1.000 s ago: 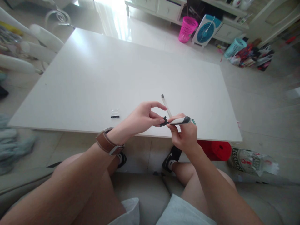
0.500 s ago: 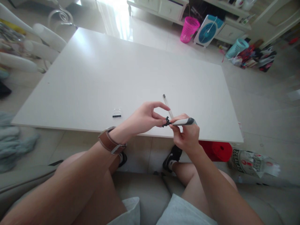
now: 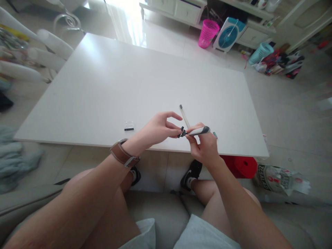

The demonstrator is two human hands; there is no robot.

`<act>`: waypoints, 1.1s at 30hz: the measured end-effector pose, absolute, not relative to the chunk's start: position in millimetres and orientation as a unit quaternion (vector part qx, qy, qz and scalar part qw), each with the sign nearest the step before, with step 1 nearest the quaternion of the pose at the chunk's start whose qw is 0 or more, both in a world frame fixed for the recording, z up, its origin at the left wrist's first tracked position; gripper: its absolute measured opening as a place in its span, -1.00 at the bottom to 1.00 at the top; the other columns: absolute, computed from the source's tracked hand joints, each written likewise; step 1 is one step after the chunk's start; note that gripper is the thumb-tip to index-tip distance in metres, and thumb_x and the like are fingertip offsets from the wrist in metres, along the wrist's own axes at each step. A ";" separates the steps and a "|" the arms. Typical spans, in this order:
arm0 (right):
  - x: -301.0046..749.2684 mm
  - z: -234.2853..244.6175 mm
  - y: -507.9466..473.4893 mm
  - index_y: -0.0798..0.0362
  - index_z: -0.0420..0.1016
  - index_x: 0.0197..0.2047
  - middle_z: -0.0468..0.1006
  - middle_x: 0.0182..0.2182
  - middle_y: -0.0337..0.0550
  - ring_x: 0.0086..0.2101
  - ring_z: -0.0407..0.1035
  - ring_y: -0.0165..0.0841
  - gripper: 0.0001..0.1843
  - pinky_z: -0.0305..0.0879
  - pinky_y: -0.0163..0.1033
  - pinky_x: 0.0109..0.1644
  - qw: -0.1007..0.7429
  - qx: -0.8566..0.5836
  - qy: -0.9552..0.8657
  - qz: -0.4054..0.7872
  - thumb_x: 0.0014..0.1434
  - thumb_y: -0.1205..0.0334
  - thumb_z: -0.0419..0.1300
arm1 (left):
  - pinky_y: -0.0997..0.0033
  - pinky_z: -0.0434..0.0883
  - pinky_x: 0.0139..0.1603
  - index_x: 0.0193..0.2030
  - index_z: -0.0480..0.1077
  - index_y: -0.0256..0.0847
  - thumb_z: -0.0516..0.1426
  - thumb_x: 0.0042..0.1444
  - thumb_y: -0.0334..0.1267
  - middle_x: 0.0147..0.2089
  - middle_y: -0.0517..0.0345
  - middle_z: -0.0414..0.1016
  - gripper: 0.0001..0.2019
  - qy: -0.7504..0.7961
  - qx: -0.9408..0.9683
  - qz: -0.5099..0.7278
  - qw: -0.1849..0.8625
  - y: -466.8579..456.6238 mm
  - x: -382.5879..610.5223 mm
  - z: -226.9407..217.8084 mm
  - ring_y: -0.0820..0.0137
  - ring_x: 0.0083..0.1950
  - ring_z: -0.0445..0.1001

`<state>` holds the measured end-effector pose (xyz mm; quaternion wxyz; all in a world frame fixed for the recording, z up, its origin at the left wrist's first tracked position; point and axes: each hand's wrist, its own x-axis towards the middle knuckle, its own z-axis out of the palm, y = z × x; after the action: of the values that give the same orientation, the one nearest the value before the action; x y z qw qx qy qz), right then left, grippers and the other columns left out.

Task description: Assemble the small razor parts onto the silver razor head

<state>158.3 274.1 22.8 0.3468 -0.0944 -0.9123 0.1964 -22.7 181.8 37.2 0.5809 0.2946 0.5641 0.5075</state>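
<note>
Over the table's near edge, my left hand [image 3: 160, 130] pinches a small black piece [image 3: 182, 132] between thumb and fingertips, its index finger raised. My right hand [image 3: 206, 147] is closed around a slim white handle [image 3: 197, 131] with a dark grey end. The handle's tip meets the black piece; whether they are joined cannot be made out. Just beyond the hands, a thin pale stick with a grey end [image 3: 184, 114] lies on the table. To the left of my left hand rests a small clear case with a black strip [image 3: 129, 126]. A small greenish item [image 3: 215, 135] shows beside my right hand.
The white table [image 3: 124, 79] spans the view before me. White chair parts [image 3: 52, 58] stand at its left. Beyond are a pink basket [image 3: 208, 33], a blue-and-white fan [image 3: 228, 34] and a turquoise basket [image 3: 261, 52]. Something red [image 3: 245, 166] and a plastic bag [image 3: 280, 178] sit below right.
Both hands have shifted slightly left with the handle and black piece. The handle is tilted a little differently, and the greenish item beside my right hand has come into view.
</note>
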 end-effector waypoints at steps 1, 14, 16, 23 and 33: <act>158.0 23.2 274.7 -0.03 0.39 -0.10 0.53 -0.33 -0.17 -0.34 0.45 -0.30 -0.87 0.39 -0.22 -0.30 0.343 -0.096 -0.913 0.197 0.37 0.40 0.15 | 0.40 0.54 -0.17 0.02 0.48 -0.24 0.33 0.08 -0.44 -0.31 0.01 0.72 -0.65 0.565 0.289 0.510 0.580 182.9 -22.5 36.8 0.38 -0.28 0.65; 167.4 35.2 276.6 -0.03 0.48 -0.09 0.54 -0.29 -0.16 -0.33 0.43 -0.32 -0.85 0.40 -0.19 -0.28 0.401 -0.152 -0.859 0.281 0.32 0.40 0.22 | 0.40 0.53 -0.11 -0.02 0.47 -0.27 0.39 0.05 -0.44 -0.27 0.03 0.72 -0.65 0.502 0.229 0.557 0.621 185.7 -22.5 43.1 0.42 -0.25 0.63; 169.9 36.1 276.1 -0.04 0.51 -0.08 0.54 -0.27 -0.15 -0.31 0.44 -0.32 -0.83 0.41 -0.18 -0.26 0.408 -0.159 -0.843 0.311 0.31 0.40 0.24 | 0.42 0.52 -0.12 -0.02 0.46 -0.27 0.40 0.04 -0.44 -0.26 0.03 0.72 -0.63 0.488 0.220 0.563 0.630 185.7 -22.0 44.7 0.43 -0.25 0.63; 165.2 39.1 268.6 -0.03 0.55 -0.19 0.55 -0.33 -0.26 -0.42 0.50 -0.40 -0.93 0.44 -0.25 -0.36 0.446 -0.242 -0.667 0.546 0.29 0.23 0.37 | 0.45 0.54 -0.11 -0.07 0.49 -0.22 0.42 0.04 -0.40 -0.26 0.10 0.72 -0.68 0.438 0.240 0.583 0.640 185.8 -20.0 46.7 0.43 -0.22 0.64; 157.2 51.2 272.5 0.00 0.55 -0.23 0.68 -0.40 -0.31 -0.49 0.50 -0.49 -0.69 0.45 -0.39 -0.37 0.402 -0.285 -0.443 0.749 0.03 0.17 0.56 | 0.45 0.57 -0.17 -0.14 0.55 -0.21 0.40 0.11 -0.31 -0.25 0.12 0.70 -0.80 0.440 0.259 0.594 0.622 187.3 -17.0 45.8 0.43 -0.24 0.63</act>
<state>157.2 272.5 51.2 0.4025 -0.2849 -0.4428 0.7488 -17.0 187.3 45.8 0.6223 0.2593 0.4396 0.5935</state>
